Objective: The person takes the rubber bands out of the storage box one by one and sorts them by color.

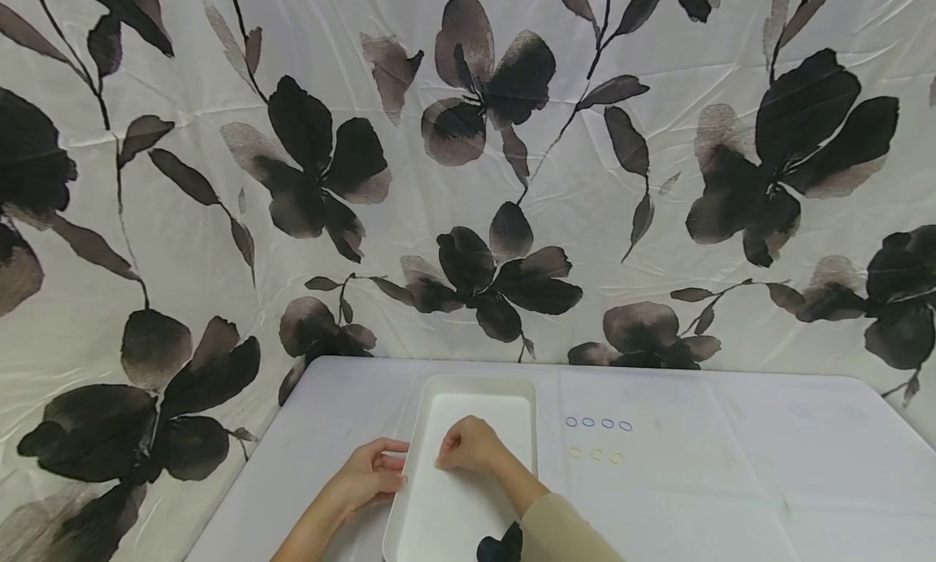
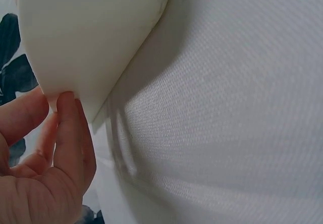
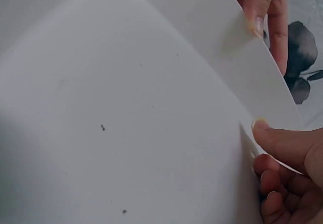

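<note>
A white tray point(image 1: 468, 384) with raised sides lies on the table. My left hand point(image 1: 369, 474) holds it at the left rim. Its fingertips press the outer wall in the left wrist view, where the tray wall point(image 2: 96, 37) shows close up. My right hand point(image 1: 475, 447) is over the tray floor with its fingers curled. In the right wrist view its thumb point(image 3: 272, 133) and index fingertip are near each other, low at the tray's floor; I cannot tell whether something small is between them. Small dark specks point(image 3: 103, 127) dot the tray floor.
Right of the tray lie several blue rings point(image 1: 608, 424) in a row, with 3 pale yellow rings point(image 1: 597, 455) below them. A black object point(image 1: 500, 543) shows beside the right sleeve point(image 1: 566, 529). Behind the white-covered table point(image 1: 702, 497) hangs a floral cloth point(image 1: 643, 221).
</note>
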`<control>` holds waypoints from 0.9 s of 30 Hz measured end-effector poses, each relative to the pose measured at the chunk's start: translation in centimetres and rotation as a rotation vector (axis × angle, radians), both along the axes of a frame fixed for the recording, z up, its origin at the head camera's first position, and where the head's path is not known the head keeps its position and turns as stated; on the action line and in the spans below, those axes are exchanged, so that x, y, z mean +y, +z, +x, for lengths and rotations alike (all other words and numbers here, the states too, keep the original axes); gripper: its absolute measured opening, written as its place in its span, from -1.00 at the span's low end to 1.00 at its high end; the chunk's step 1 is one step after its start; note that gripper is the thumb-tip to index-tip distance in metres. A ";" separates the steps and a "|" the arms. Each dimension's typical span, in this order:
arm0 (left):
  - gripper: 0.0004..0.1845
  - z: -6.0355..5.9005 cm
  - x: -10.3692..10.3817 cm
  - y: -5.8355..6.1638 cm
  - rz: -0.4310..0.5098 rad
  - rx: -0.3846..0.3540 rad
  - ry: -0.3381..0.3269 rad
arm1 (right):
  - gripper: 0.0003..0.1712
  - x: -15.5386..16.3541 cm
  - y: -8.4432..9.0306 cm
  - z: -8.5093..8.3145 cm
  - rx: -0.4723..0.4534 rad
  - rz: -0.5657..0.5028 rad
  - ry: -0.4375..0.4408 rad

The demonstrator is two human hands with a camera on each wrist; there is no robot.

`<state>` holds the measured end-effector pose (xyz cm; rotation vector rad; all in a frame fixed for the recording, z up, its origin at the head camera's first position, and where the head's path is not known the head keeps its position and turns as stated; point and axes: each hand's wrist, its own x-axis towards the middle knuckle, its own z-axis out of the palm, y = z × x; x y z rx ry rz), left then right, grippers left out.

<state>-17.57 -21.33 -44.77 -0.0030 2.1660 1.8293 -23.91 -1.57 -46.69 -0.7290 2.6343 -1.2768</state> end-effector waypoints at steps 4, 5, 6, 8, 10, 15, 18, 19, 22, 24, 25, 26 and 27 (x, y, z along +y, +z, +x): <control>-0.40 -0.1 0.0 0.0 0.005 0.001 -0.003 | -0.84 0.2 0.3 -0.1 -0.054 -0.029 0.007; -0.40 -0.1 0.1 0.0 0.006 0.003 -0.004 | -0.84 0.3 0.4 -0.1 -0.075 -0.042 0.007; -0.40 -0.1 0.1 0.0 0.005 0.003 -0.004 | -0.84 0.3 0.4 -0.1 -0.093 -0.052 0.006; -0.40 -0.1 0.1 0.0 0.005 0.003 -0.006 | -0.83 0.4 0.7 0.0 -0.137 -0.077 0.001; -0.40 -0.1 0.1 0.1 0.007 0.003 -0.008 | -0.84 0.4 0.9 0.1 -0.176 -0.102 -0.005; -0.40 -0.1 0.1 0.2 0.011 0.006 -0.010 | -0.87 0.6 1.6 0.0 -0.249 -0.158 -0.012; -0.40 0.0 0.1 0.3 0.007 0.004 -0.005 | -0.88 0.8 2.0 0.0 -0.278 -0.183 -0.020; -0.40 0.0 0.1 0.3 0.006 0.004 -0.005 | -0.88 0.9 2.1 0.0 -0.286 -0.190 -0.021; -0.40 0.1 0.1 0.4 -0.002 0.001 0.001 | -0.89 1.2 2.4 0.0 -0.305 -0.210 -0.026; -0.40 0.1 0.1 0.4 -0.002 -0.003 0.006 | -0.90 1.4 2.5 0.0 -0.311 -0.229 -0.017; -0.40 0.1 0.2 0.4 -0.003 -0.005 0.010 | -0.91 1.5 2.5 0.0 -0.313 -0.236 -0.011; -0.40 0.1 0.2 0.4 -0.003 -0.007 0.013 | -0.91 1.7 2.5 -0.1 -0.314 -0.244 -0.005; -0.40 0.1 0.2 0.4 -0.004 -0.009 0.017 | -0.91 1.8 2.5 -0.1 -0.314 -0.250 0.002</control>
